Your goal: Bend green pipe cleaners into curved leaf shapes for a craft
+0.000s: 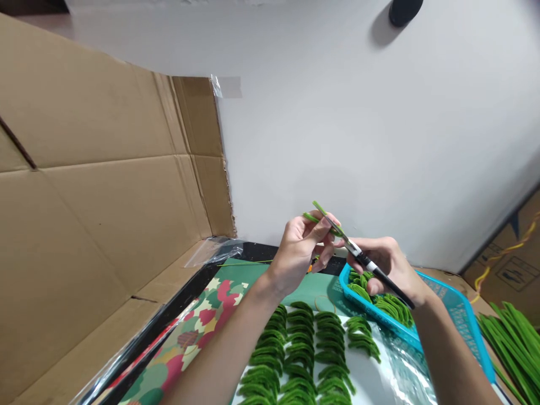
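Above the front of the table, my left hand point(304, 239) pinches a bent green fuzzy stem point(319, 208), which looks like a pipe cleaner, between thumb and fingers. My right hand point(390, 264) is closed around a slim tool with a black-and-white handle point(373, 269). Its metal end meets the green stem at my left fingertips; the exact kind of tool is unclear. Below my hands, curved green fuzzy pieces point(300, 332) lie in columns on a white sheet point(371, 377). More curved pieces point(392, 309) fill part of a blue basket point(453, 295) under my right hand.
Long straight green stems point(512, 343) lie at the far right, near a cardboard box point(510, 264) with yellow cord. A tall cardboard panel point(105, 197) stands on the left, taped to the white wall point(358, 112). A patterned mat point(202, 320) covers the table.
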Demonstrator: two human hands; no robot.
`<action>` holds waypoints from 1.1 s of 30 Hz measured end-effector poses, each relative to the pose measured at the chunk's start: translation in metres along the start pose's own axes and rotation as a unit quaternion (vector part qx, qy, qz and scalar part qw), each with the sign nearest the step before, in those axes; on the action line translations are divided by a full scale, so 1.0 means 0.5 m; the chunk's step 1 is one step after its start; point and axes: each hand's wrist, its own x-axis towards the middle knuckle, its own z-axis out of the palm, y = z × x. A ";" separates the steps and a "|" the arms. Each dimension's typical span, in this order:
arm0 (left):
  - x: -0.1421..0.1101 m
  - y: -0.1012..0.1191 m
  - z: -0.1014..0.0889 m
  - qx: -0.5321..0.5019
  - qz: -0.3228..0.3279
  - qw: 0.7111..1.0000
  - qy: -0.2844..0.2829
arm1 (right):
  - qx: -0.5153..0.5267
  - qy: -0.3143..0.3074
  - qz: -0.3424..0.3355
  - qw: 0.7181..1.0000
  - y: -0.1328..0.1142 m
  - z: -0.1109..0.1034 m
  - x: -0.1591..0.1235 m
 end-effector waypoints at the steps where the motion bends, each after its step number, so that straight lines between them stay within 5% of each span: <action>1: 0.000 0.000 0.000 -0.001 0.000 1.000 0.000 | 0.000 0.001 0.000 1.000 -0.001 0.000 0.000; 11: -0.003 -0.014 0.012 -0.054 0.001 0.998 0.044 | 0.000 0.010 -0.013 1.000 -0.004 -0.001 0.001; 33: -0.007 -0.010 0.022 -0.051 -0.051 0.997 0.016 | -0.021 0.006 0.012 1.000 0.001 -0.009 -0.006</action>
